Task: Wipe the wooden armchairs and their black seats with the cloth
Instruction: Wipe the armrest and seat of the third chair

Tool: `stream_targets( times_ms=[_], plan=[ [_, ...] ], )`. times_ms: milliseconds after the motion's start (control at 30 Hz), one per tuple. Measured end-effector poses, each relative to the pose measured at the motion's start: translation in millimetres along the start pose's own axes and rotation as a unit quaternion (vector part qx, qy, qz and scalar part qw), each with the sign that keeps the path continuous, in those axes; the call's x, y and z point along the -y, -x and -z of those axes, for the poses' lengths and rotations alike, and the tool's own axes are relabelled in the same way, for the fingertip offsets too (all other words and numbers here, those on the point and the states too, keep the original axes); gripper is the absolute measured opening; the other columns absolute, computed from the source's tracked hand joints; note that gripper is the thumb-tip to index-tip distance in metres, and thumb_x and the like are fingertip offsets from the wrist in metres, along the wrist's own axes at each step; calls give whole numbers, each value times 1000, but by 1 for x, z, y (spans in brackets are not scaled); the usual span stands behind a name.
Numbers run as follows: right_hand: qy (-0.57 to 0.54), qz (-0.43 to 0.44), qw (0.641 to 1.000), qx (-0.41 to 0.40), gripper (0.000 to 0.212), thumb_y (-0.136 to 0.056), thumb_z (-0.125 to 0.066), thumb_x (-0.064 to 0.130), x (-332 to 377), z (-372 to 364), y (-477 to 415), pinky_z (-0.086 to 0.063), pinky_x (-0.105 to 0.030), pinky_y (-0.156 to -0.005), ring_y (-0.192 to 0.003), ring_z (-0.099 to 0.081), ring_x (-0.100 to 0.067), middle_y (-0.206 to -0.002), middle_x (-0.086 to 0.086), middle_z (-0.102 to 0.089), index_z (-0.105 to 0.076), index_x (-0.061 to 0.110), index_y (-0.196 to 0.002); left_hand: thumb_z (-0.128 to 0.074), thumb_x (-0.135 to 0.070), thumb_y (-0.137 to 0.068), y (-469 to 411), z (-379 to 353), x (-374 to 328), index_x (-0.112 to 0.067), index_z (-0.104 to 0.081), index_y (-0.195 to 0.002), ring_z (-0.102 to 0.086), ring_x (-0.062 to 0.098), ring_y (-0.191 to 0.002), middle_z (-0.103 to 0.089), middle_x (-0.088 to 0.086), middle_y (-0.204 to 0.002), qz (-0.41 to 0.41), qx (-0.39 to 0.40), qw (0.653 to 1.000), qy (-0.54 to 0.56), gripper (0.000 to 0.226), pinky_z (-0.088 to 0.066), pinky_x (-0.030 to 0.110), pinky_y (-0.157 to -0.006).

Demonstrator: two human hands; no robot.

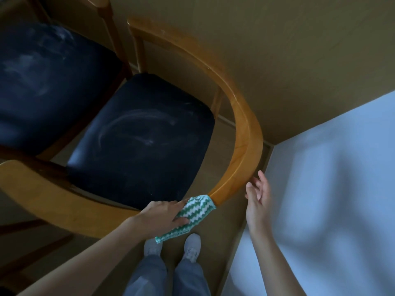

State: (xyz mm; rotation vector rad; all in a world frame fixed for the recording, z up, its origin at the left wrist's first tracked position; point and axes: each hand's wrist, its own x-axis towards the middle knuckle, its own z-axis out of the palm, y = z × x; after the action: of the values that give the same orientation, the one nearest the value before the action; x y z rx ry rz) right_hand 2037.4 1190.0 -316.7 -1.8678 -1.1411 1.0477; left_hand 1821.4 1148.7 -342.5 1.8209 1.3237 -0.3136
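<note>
Green-and-white cloth lies pressed on the near armchair's curved rail under the left hand, grip flat; right hand spread open beside the rail.

We find no readable text, label, brand or number anywhere. The cloth carries only a pattern (green-and-white zigzags).

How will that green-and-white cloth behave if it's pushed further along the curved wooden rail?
The cloth is probably floppy: it drapes over the rail and one corner hangs loose below. It looks knitted and thin, so likely light and apt to bunch under the left hand. The rail looks glossy, so it may slide easily. The right hand hovers open nearby.
</note>
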Motion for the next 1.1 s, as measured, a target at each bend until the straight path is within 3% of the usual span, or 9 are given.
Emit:
stream_targets(
  times_ms=[200,400,500,533,633,733,833,933,1100],
  plan=[
    [-8,-17,1000,-6,42,-97,-48,21,-11,4,-2,-41,-45,-104,-121,-48,-17,-127,3,-49,-38,25,-137,-28,-51,-98,-43,-4,-38,-32,-14,-149,-53,20,-116,-48,-1,-137,11,-50,980,191,57,-42,34,-90],
    [-29,-15,999,-10,36,-96,-51,21,-13,12,-7,-42,-47,-103,-124,-48,-19,-135,-5,-50,-40,33,-128,-31,-41,-99,-73,25,-61,-29,-28,-143,-52,2,-104,-52,-9,-124,-38,-21,879,476,45,-41,12,-88],
    [-33,-15,999,-18,43,-91,-54,31,-12,14,-13,-42,-47,-103,-123,-49,-20,-132,-5,-52,-41,29,-133,-33,-37,-101,-98,51,-79,-27,-35,-134,-54,1,-96,-53,-11,-113,-45,-47,855,515,35,-43,5,-81],
    [-33,-16,999,-21,44,-93,-53,29,-11,16,-16,-42,-49,-103,-122,-50,-20,-132,-5,-52,-41,27,-135,-34,-44,-99,-113,60,-86,-26,-36,-131,-56,6,-100,-55,-8,-116,-37,-62,852,519,37,-46,12,-86],
    [-43,-24,999,-21,42,-96,-48,26,-7,15,-29,-42,-48,-103,-122,-49,-20,-132,-3,-52,-39,26,-137,-36,-74,-77,-155,89,-100,-33,-14,-148,-55,26,-115,-49,6,-137,32,-92,845,526,85,-43,42,-102],
    [-56,-17,998,-12,41,-97,-47,27,4,10,-47,-46,-28,-93,-118,-51,-16,-131,-2,-51,-40,24,-137,-41,-64,-87,-195,118,-102,-30,7,-150,-50,32,-122,-41,11,-143,83,-119,831,536,86,-40,44,-104],
    [-60,-23,998,11,38,-98,-42,25,18,6,-72,-43,-7,-74,-102,-51,4,-120,13,-51,-39,29,-136,-42,-52,-94,-225,150,-97,-23,13,-149,-47,33,-124,-36,13,-147,122,-134,814,552,83,-41,38,-103],
    [-64,-22,997,31,41,-95,-45,29,28,0,-93,-44,-7,-67,-96,-49,9,-109,27,-45,-36,33,-135,-41,-44,-97,-245,178,-92,-21,15,-149,-41,35,-129,-29,13,-151,165,-144,787,577,79,-36,40,-101],
    [-73,-8,997,19,42,-93,-49,28,29,2,-106,-45,-13,-78,-107,-52,-2,-116,14,-51,-38,32,-134,-47,-43,-95,-275,209,-82,-24,17,-148,-42,36,-127,-26,15,-151,228,-218,753,578,85,-38,43,-92]
  ],
)
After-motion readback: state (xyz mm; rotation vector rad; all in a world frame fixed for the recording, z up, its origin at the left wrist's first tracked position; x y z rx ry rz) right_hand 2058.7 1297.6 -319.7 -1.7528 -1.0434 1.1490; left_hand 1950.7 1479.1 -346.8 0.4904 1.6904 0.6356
